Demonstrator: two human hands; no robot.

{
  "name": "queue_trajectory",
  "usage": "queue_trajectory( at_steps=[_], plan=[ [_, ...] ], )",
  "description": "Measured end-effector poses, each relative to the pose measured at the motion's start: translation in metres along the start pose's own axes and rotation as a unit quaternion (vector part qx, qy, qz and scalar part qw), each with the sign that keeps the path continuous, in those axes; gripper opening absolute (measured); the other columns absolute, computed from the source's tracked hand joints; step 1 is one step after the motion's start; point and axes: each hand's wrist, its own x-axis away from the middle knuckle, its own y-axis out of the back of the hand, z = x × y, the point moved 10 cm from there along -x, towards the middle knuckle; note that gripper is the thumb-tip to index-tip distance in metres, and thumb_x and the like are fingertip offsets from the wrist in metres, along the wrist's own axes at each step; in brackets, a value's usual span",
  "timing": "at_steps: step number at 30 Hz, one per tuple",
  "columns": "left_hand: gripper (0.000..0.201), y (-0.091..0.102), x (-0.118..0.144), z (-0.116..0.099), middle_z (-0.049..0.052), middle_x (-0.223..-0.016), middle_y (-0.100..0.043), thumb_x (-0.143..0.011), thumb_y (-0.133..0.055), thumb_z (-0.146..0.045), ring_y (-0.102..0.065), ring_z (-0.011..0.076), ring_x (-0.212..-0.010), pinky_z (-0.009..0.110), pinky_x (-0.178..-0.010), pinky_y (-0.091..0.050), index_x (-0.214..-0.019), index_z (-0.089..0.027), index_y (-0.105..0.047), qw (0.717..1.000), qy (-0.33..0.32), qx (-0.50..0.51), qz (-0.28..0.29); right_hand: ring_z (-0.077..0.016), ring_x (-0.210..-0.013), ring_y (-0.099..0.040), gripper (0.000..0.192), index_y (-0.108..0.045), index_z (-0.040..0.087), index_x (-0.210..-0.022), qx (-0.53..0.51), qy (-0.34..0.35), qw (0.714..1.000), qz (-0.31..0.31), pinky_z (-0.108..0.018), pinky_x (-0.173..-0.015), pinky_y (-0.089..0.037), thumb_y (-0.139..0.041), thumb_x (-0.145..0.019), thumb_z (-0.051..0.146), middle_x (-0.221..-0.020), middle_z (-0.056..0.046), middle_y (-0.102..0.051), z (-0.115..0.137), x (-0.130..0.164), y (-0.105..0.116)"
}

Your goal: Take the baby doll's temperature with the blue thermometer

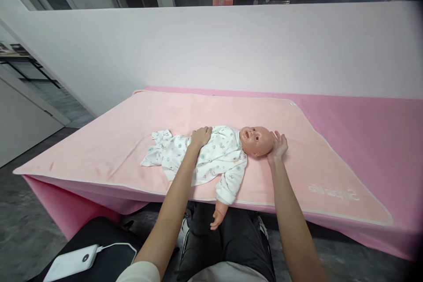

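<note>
A baby doll lies on its back across a peach-pink blanket, its head to the right. It wears a white printed sleepsuit, whose leg ends lie flat on the left. Its near arm hangs over the front edge, with the doll's hand below. My left hand rests flat on the doll's middle, fingers stretched out. At the top of the doll's head my right hand is cupped against it, fingers apart. Part of that palm is hidden by the head.
The blanket lies over a brighter pink cloth on the table. A white wall stands behind. On a black seat at lower left lies a white power bank with a cable. My legs are under the front edge.
</note>
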Motion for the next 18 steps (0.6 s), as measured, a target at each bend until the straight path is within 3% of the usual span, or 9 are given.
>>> queue_trajectory(
  at_steps=[4, 8, 18],
  plan=[
    [0.056, 0.001, 0.000, 0.000, 0.010, -0.108, -0.064, -0.091, -0.012, -0.047, -0.056, 0.0263, -0.103, 0.045, -0.096, -0.033, -0.095, -0.019, -0.060, 1.000, 0.000, 0.001, -0.001, -0.0247, -0.094, -0.063, 0.043, -0.062, 0.016, -0.095, 0.035, -0.057, 0.993, 0.098, -0.043, -0.085, -0.051, -0.052, -0.075, 0.053, -0.098, -0.008, -0.067, -0.009, 0.027, -0.036],
    [0.058, 0.002, 0.001, -0.002, 0.010, -0.108, -0.064, -0.090, -0.013, -0.052, -0.056, 0.0265, -0.103, 0.045, -0.095, -0.033, -0.099, -0.019, -0.059, 1.000, -0.003, 0.003, 0.000, -0.0251, -0.089, -0.064, 0.044, -0.064, 0.013, -0.092, 0.038, -0.069, 0.989, 0.123, -0.040, -0.083, -0.052, -0.053, -0.074, 0.052, -0.092, -0.009, -0.069, -0.009, 0.038, -0.046],
    [0.058, 0.002, 0.002, -0.002, 0.009, -0.108, -0.064, -0.090, -0.013, -0.054, -0.056, 0.0259, -0.104, 0.043, -0.095, -0.034, -0.099, -0.020, -0.060, 1.000, -0.001, 0.003, 0.004, -0.0205, -0.098, -0.061, 0.036, -0.055, 0.026, -0.103, 0.013, -0.046, 0.999, 0.009, -0.042, -0.084, -0.052, -0.051, -0.077, 0.052, -0.112, -0.002, -0.059, -0.001, 0.015, -0.012]
  ],
)
